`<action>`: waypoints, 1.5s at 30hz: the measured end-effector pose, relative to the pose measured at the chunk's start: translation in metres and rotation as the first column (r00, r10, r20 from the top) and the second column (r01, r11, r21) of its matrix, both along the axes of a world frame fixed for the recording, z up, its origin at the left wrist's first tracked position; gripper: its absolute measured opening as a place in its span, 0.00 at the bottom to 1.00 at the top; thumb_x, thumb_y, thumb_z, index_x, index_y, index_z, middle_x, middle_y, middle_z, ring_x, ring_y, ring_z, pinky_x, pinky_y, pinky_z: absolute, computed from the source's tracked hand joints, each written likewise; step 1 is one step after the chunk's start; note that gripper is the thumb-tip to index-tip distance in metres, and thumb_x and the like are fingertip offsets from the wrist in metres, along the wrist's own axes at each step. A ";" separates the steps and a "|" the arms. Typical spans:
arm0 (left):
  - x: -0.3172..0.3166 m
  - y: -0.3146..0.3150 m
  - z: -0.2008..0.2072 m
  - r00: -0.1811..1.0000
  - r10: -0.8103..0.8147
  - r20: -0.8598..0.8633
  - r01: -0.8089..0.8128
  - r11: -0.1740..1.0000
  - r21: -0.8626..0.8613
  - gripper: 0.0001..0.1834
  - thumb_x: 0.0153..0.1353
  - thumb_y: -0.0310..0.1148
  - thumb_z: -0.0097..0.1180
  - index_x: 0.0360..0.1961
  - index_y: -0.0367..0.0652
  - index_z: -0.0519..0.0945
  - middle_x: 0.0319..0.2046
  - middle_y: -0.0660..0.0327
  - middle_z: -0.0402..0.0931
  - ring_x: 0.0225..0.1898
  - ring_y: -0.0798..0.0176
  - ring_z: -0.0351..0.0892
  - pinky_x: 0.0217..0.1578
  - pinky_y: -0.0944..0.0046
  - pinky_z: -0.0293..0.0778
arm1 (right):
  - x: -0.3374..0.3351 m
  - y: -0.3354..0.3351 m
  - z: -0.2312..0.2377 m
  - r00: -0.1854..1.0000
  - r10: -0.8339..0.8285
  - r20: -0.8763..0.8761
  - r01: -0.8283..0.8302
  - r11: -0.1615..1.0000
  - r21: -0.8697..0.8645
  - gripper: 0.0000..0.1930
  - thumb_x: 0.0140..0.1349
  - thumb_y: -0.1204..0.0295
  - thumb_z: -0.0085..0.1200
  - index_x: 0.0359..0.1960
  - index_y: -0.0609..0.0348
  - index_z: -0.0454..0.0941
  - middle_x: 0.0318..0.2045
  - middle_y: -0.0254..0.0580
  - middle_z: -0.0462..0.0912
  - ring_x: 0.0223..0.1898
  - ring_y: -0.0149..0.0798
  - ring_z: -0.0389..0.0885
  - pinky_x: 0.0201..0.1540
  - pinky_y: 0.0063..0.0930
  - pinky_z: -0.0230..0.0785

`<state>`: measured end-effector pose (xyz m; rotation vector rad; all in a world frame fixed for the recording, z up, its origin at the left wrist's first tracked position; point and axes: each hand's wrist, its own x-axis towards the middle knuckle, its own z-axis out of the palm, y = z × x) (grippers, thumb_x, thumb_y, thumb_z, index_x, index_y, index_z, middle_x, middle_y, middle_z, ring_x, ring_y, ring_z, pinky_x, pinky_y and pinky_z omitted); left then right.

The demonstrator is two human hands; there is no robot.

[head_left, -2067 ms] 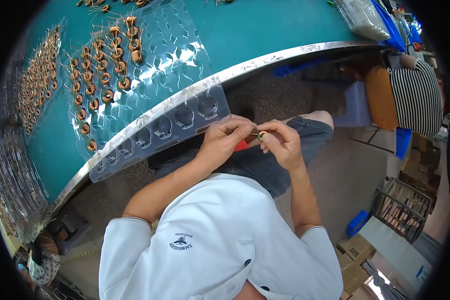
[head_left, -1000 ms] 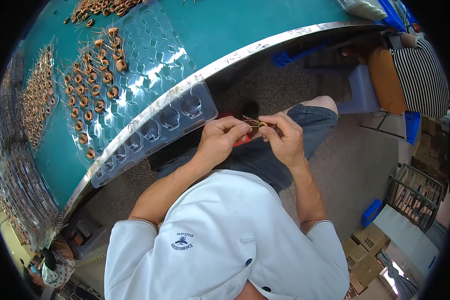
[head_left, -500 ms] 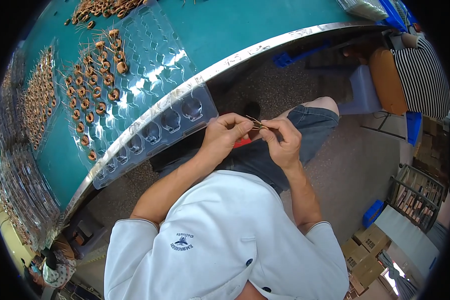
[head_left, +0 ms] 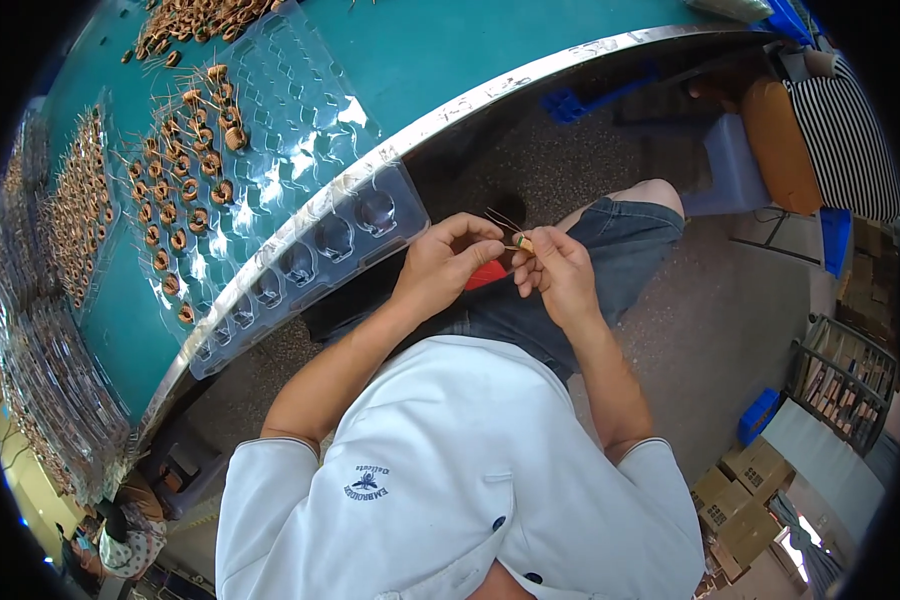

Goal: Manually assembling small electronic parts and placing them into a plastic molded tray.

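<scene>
Right hand (head_left: 564, 274) newly turned, fingers (head_left: 550, 247) clamped on greenish coil (head_left: 522, 242) with thin wires (head_left: 505, 219), grip of left hand (head_left: 444, 264) unclear.

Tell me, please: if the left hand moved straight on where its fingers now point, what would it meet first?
The left hand would probably meet the small coil held in the right hand first, although the depth between them is unclear.

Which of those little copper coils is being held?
The one coil pinched in the right hand, close to the left hand. The other coils in view sit in clear plastic trays or lie loose on the green table.
</scene>
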<state>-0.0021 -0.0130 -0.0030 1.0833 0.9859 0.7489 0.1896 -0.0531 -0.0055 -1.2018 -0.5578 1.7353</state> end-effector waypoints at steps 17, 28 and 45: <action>0.000 0.000 -0.003 0.985 0.052 0.162 0.000 0.953 -0.304 0.09 0.64 0.33 0.61 0.40 0.38 0.80 0.30 0.63 0.80 0.31 0.72 0.77 0.35 0.72 0.74 | -0.002 0.002 0.008 0.749 0.079 0.658 -0.345 0.895 0.285 0.10 0.66 0.70 0.56 0.45 0.63 0.77 0.25 0.37 0.82 0.23 0.27 0.80 0.25 0.19 0.72; 0.004 0.005 0.007 0.945 0.051 -0.324 -0.002 0.989 0.151 0.06 0.58 0.28 0.63 0.32 0.36 0.81 0.30 0.64 0.79 0.32 0.70 0.77 0.36 0.69 0.73 | 0.000 -0.001 0.012 0.671 0.146 0.727 -0.427 0.878 0.218 0.10 0.65 0.72 0.56 0.44 0.64 0.75 0.26 0.40 0.83 0.22 0.28 0.80 0.25 0.20 0.72; 0.012 -0.012 -0.008 0.990 0.012 0.140 0.024 0.967 -0.256 0.19 0.63 0.37 0.62 0.48 0.34 0.81 0.36 0.61 0.82 0.35 0.71 0.78 0.37 0.72 0.74 | -0.032 -0.025 0.001 0.877 -0.041 0.480 -0.137 0.934 0.331 0.15 0.68 0.77 0.50 0.55 0.64 0.69 0.29 0.39 0.82 0.26 0.27 0.79 0.29 0.20 0.74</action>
